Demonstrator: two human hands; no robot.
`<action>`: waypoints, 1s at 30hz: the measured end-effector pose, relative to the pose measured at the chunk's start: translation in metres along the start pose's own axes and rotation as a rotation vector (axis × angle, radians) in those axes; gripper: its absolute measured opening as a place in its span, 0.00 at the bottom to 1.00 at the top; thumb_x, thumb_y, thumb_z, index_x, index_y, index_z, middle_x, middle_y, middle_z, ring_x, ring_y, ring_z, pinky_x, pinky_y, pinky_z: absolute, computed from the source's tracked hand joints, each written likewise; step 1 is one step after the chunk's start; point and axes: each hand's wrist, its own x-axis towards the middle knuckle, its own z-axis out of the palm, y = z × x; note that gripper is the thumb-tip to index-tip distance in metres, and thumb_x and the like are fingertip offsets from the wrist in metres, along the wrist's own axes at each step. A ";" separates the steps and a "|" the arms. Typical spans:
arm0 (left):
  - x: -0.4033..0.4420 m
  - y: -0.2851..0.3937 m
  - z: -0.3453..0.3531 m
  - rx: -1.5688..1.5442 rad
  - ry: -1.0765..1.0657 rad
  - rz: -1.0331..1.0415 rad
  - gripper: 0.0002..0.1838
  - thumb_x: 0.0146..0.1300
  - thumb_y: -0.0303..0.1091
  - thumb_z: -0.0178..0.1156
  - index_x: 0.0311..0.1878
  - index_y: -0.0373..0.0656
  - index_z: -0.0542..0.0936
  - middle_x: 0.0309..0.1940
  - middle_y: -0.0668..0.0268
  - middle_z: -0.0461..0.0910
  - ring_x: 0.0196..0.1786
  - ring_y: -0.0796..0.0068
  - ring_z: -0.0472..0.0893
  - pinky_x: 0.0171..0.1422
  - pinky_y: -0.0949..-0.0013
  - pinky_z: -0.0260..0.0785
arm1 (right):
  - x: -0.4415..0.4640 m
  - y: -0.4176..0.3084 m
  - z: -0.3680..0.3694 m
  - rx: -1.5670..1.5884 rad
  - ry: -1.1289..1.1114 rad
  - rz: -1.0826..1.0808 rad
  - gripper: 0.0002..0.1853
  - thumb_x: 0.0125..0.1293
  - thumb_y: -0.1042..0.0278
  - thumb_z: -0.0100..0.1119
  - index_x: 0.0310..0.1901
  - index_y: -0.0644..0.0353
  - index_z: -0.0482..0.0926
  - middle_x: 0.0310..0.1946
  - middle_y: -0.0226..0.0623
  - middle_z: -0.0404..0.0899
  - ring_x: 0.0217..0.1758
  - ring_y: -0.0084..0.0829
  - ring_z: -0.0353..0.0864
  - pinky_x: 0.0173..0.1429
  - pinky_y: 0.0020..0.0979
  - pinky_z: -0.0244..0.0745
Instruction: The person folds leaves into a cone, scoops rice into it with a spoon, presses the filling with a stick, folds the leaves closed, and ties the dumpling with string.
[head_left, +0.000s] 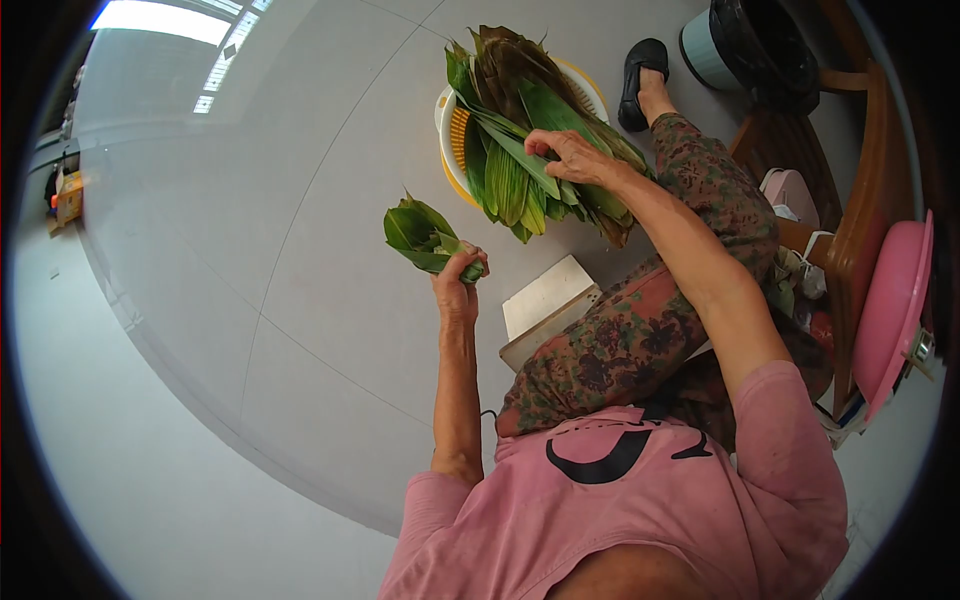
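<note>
My left hand [460, 270] is closed around the lower end of a bundle of broad green leaves [415, 228], held up over the floor. The bundle's leaf tips fan out to the left, away from my fist. My right hand [570, 158] is over a heap of long leaves [545, 105], its fingers curved and apart, touching or just above a long green leaf. Green leaves and dry brown ones are mixed in the heap. It overflows a white and yellow plastic basket [443, 110], hiding most of the inside.
A low white stool or box [550, 300] stands by my bent leg [610, 335]. At the upper right is a pale blue bin [706, 55] with a black liner. A wooden chair [868, 230] and a pink basin [893, 310] are along the right side. Grey tiles [300, 270] cover the floor.
</note>
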 end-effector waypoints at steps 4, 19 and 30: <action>-0.001 -0.003 -0.002 -0.008 -0.009 -0.004 0.05 0.50 0.29 0.56 0.28 0.38 0.73 0.22 0.63 0.73 0.24 0.72 0.72 0.29 0.71 0.65 | -0.001 -0.005 0.022 -0.335 -0.028 -0.048 0.34 0.51 0.79 0.49 0.61 0.39 0.62 0.35 0.40 0.70 0.38 0.41 0.74 0.43 0.39 0.69; -0.007 -0.001 0.015 -0.004 -0.013 -0.036 0.06 0.50 0.29 0.56 0.29 0.38 0.72 0.22 0.63 0.74 0.25 0.72 0.72 0.30 0.71 0.64 | 0.021 -0.034 0.017 -0.475 -0.322 0.179 0.15 0.55 0.58 0.50 0.41 0.51 0.79 0.44 0.46 0.70 0.50 0.44 0.72 0.48 0.44 0.69; -0.009 0.001 0.012 -0.019 0.003 -0.033 0.06 0.48 0.28 0.56 0.30 0.37 0.72 0.21 0.63 0.73 0.25 0.72 0.72 0.29 0.71 0.64 | 0.010 -0.023 0.042 -0.573 -0.038 0.139 0.08 0.48 0.67 0.56 0.29 0.61 0.80 0.40 0.42 0.68 0.48 0.41 0.69 0.46 0.40 0.67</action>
